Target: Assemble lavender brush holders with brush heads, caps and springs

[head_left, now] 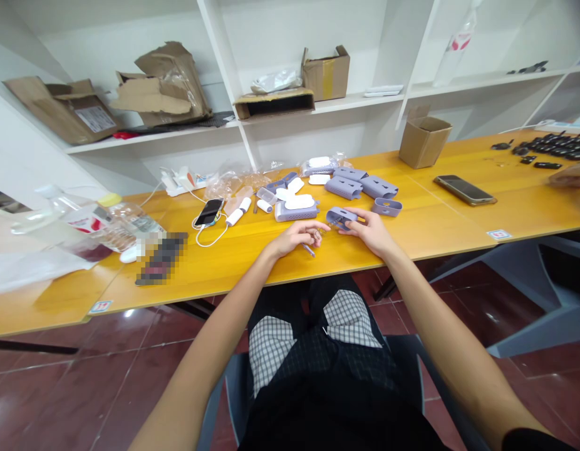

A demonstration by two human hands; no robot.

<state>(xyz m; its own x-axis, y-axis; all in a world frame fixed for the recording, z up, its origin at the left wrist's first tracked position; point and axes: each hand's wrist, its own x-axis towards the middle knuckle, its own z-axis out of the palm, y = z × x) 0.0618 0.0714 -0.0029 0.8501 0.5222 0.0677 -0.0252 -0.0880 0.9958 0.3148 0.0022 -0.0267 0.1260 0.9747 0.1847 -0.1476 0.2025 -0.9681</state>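
Note:
My right hand (371, 233) grips a lavender plastic casing (336, 217), with its open end tilted toward me. Close to its left side is my left hand (297, 238), its index finger reaching toward the casing and the other fingers curled. Something small and thin shows at those fingers, too small to name. Below them a narrow purple piece (309, 250) sticks out; whether the hand holds it I cannot tell. Behind lie a lavender casing with a white part on top (297, 208), an oval lavender ring (388, 207) and several perforated lavender casings (344, 186).
White capped pieces (238, 212) and clear plastic wrap (228, 183) lie left of the casings. A charging phone (209, 213) and plastic bottles (90, 216) are further left. Rightward are a cardboard box (424, 141), another phone (465, 189), black parts (565, 145) and another person's hand (572, 174).

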